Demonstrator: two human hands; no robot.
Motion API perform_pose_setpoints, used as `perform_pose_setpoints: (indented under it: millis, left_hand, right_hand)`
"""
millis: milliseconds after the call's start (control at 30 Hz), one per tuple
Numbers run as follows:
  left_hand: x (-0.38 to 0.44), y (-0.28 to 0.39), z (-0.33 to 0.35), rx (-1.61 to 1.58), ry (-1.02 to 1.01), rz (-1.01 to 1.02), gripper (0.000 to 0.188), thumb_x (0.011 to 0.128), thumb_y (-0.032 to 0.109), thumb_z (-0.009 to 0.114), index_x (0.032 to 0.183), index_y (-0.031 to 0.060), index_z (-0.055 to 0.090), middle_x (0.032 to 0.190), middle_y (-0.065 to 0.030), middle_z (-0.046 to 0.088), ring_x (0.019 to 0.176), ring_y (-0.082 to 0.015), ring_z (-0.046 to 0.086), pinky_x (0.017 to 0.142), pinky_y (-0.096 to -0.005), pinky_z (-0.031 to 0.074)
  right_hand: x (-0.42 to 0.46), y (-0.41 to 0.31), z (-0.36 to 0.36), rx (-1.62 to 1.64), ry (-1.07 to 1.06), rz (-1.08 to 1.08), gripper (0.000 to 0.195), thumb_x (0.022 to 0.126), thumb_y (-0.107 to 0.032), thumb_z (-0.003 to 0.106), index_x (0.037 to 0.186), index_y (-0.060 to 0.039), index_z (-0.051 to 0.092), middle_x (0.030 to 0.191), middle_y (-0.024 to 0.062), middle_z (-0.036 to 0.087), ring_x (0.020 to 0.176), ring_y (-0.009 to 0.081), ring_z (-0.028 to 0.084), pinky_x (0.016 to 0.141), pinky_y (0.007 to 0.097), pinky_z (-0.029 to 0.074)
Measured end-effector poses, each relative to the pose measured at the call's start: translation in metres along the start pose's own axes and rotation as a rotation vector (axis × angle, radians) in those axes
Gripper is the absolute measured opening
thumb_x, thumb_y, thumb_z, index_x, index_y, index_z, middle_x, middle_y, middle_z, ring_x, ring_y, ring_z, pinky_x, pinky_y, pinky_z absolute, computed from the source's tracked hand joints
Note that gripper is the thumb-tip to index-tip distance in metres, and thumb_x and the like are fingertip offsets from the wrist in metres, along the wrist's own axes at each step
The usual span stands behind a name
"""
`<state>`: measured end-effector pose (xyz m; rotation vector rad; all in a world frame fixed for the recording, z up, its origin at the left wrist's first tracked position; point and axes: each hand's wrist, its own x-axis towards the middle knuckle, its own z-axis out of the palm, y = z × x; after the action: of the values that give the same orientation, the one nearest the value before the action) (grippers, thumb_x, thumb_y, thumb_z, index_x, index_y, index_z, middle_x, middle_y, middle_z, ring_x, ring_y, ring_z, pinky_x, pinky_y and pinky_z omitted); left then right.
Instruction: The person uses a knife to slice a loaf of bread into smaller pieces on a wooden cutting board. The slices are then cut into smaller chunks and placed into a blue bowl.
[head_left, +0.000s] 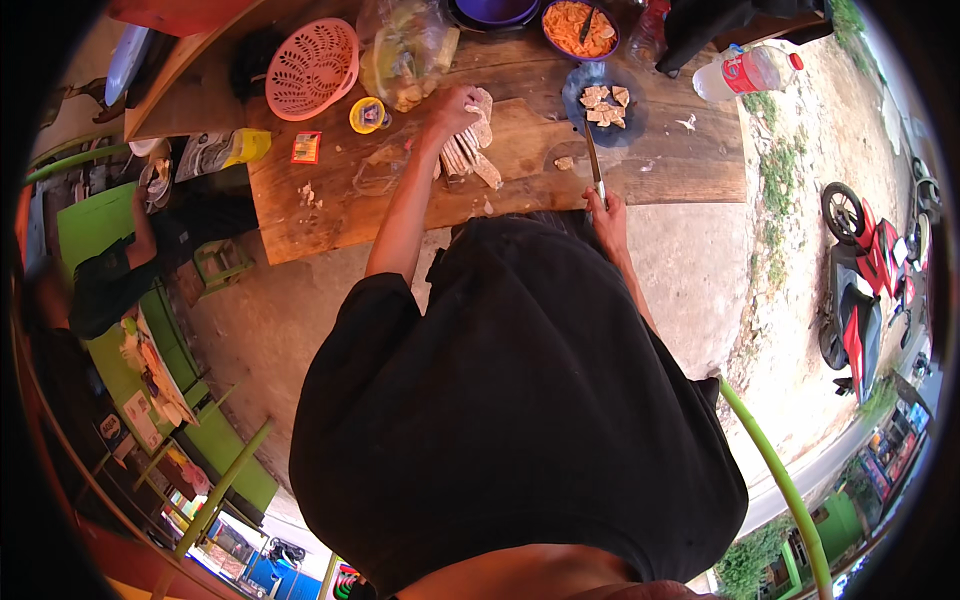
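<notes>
My left hand (456, 112) grips a pale slab of what looks like tempeh (484, 129) over the wooden table. Just below it, several long tempeh slices (463, 156) lie in a loose fan, partly under my wrist. In my right hand (607, 211), at the table's near edge, is a kitchen knife (595, 161). Its blade points away from me, and the tip reaches the near rim of a dark blue plate (637, 116). Cut tempeh pieces (604, 115) sit on that plate. A small tempeh scrap (563, 163) lies left of the blade.
Along the back are a pink plastic basket (311, 71), a plastic bag of food (409, 52), and a purple bowl of orange shreds (577, 34). A yellow-rimmed tub (367, 115) stands left. A water bottle (742, 73) is at right. Another person (112, 277) sits at far left.
</notes>
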<state>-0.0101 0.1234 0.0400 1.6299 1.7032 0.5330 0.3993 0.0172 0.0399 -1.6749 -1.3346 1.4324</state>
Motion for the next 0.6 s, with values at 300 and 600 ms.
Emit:
perform_pose_setpoints:
  millis: [300,600]
  left_hand:
    - [-0.017,0.064,0.013,-0.502,0.043,0.013,0.026,0.095,0.011,0.08,0.12,0.0038,0.075,0.106,-0.0059,0.073,0.091,-0.0139,0.07,0.082,-0.032,0.059]
    - [-0.076,0.083,0.072,-0.024,0.188,0.01,0.037,0.09,0.007,0.078,0.124,-0.0033,0.07,0.114,-0.0208,0.069,0.102,-0.0381,0.071,0.091,-0.0454,0.059]
  right_hand:
    - [0.007,0.005,0.001,-0.014,-0.029,-0.032,0.04,0.105,-0.038,0.071,0.097,0.0003,0.077,0.071,0.0005,0.063,0.068,0.0091,0.057,0.063,0.0305,0.045]
    - [0.007,-0.011,0.009,-0.079,-0.065,-0.058,0.037,0.107,-0.035,0.071,0.1,0.001,0.076,0.074,-0.0001,0.062,0.074,0.0072,0.057,0.067,0.0297,0.044]
